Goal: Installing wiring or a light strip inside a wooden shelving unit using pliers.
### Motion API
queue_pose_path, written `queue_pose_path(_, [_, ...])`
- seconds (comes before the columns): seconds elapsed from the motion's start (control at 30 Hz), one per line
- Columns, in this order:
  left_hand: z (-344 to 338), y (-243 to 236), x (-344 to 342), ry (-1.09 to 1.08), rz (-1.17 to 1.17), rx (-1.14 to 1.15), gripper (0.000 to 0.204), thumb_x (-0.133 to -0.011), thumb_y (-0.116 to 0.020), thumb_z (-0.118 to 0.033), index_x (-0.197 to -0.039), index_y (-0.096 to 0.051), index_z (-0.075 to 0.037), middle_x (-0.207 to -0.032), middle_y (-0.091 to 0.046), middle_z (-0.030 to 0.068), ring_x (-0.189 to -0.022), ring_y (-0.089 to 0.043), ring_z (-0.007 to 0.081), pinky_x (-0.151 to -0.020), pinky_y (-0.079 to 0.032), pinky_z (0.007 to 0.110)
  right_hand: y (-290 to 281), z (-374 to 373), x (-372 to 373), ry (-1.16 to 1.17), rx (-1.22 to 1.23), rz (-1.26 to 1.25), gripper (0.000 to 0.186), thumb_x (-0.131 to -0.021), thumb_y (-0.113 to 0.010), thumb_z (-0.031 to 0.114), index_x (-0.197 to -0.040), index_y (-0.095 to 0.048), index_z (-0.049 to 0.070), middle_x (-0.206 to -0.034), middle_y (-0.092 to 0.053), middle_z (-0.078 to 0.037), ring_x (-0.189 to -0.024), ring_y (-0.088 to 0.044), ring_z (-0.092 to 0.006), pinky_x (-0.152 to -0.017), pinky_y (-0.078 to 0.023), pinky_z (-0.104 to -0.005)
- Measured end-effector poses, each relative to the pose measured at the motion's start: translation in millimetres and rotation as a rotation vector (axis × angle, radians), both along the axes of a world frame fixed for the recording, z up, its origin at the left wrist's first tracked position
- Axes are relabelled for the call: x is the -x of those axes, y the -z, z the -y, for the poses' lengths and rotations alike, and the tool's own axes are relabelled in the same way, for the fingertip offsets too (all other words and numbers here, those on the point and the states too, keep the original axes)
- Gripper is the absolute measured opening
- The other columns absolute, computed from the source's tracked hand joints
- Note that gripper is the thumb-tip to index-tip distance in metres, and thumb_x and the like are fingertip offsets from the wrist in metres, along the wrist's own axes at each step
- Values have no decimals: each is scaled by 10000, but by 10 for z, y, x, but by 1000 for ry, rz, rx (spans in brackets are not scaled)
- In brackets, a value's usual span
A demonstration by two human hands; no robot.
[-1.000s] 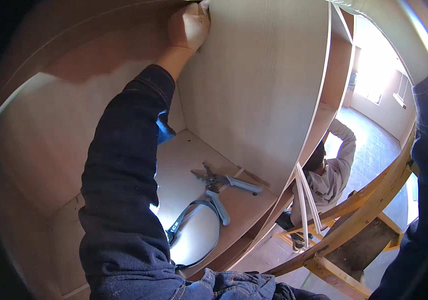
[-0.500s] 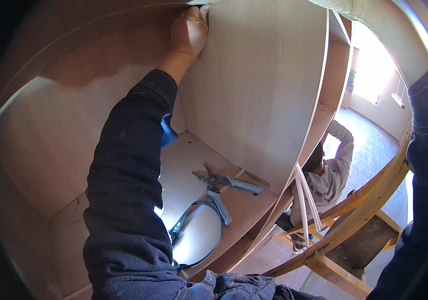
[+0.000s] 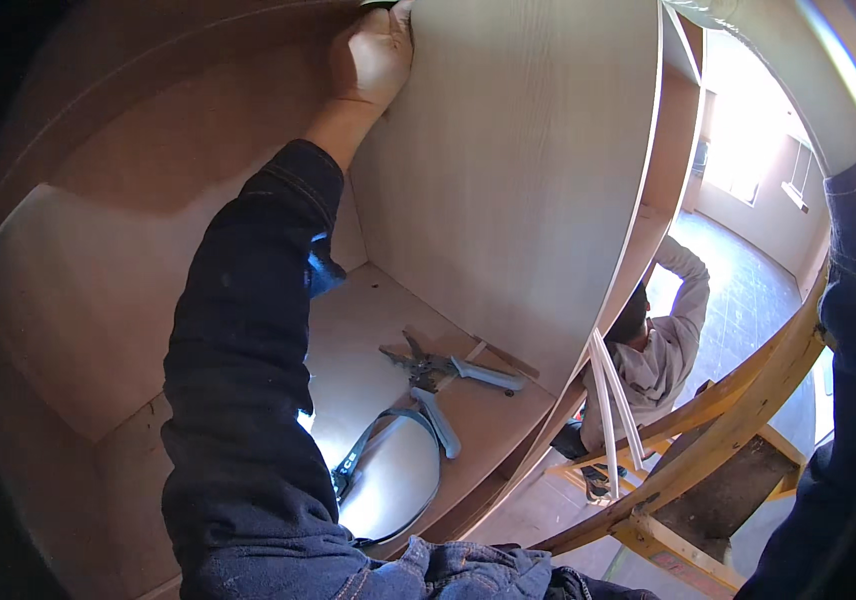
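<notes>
My left hand is raised to the top of a pale wood-grain cabinet panel. Its fingers are curled closed near the upper edge of the head view, around something dark I cannot make out. Bare skin of my right hand and wrist shows blurred at the upper right, above a dark cuff; its fingers are out of the picture. Below my left forearm, pliers with grey-blue handles lie spread on the cabinet's bottom board. Beside them rests a loop of dark strap around a brightly lit patch.
Thin white strips lean at the cabinet's front edge. A wooden ladder or trestle stands at the lower right. Behind the strips, another person in a grey top is low near the floor. A bright window lies beyond.
My left hand and forearm have shifted slightly left, the hand still at the panel's top. The pliers and strap lie as before; the view has moved a little.
</notes>
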State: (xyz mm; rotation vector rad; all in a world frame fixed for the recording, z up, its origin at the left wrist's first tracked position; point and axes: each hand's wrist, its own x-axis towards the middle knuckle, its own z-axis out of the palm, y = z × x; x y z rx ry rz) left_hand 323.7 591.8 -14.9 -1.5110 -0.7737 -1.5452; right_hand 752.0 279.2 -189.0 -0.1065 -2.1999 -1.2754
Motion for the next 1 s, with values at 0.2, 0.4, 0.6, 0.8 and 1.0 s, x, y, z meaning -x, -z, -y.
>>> queue_pose_path(0.2, [204,19,-286,145,-15,21,339,-1064,-527,-215,-833,-642,6,-691,-612,114,-595,-550,297,-627,-478,437,-662,-660,-442,48,19,6,342,-1005,-654,215,-1297,-659,37,-1308,-682,-152,-1021,-718,-302,-838,-588,-356])
queue_pose_path(0.4, [872,110,-300,5,34,352,316,-1077,-464,-192,-1021,-686,25,-867,-675,135,-751,-599,286,-764,-506,422,-644,-1460,-538,-73,154,51,339,-1009,-649,216,-1299,-659,42,-1308,-681,-150,-1015,-718,-303,-831,-589,-359])
queue_pose_path(0.6, [1151,417,-51,-170,-242,685,264,-1036,-527,-177,-1032,-714,10,-902,-683,108,-777,-610,255,-753,-506,390,-132,-907,-455,-126,169,70,337,-1012,-644,217,-1302,-658,46,-1309,-679,-148,-1010,-718,-305,-823,-590,-362])
queue_pose_path(0.8, [1169,246,398,-285,-446,929,232,-1004,-582,-175,-1034,-734,-2,-919,-689,88,-779,-616,231,-731,-506,365,-449,-618,760,-155,104,104,334,-1015,-639,218,-1304,-657,50,-1310,-677,-146,-1004,-717,-307,-816,-591,-365])
queue_pose_path(1.0, [1325,312,1115,-310,-346,1178,262,-1013,-606,-234,-996,-727,-2,-847,-683,95,-670,-593,232,-650,-505,374,-146,-295,2392,350,494,207,382,-974,-667,280,-1248,-698,16,-1223,-717,-161,-973,-718,-318,-800,-580,-384])
